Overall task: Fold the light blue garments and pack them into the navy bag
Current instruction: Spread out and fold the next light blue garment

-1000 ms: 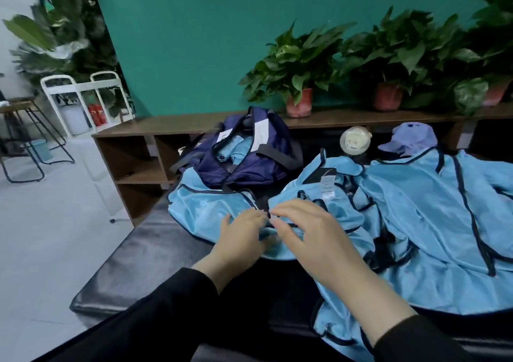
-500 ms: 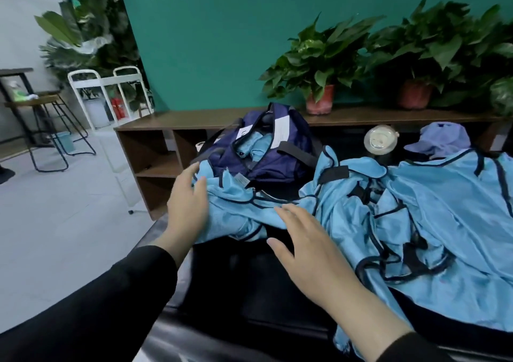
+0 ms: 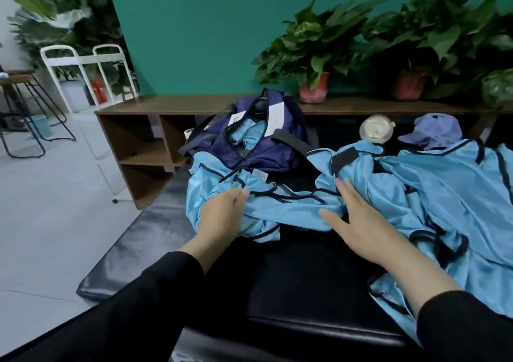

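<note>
Head view: both hands on a bunched light blue garment (image 3: 288, 209) on the black padded bench (image 3: 144, 239).

I see the left hand (image 3: 222, 217) with fingers curled into the cloth, seemingly gripping it, though the blur makes that unsure. The right hand (image 3: 358, 220) lies flat, fingers straight, pressing it down. The navy bag (image 3: 249, 145) sits just behind, open, with rolled blue pieces inside. More blue garments (image 3: 449, 195) are spread on the right.
</note>
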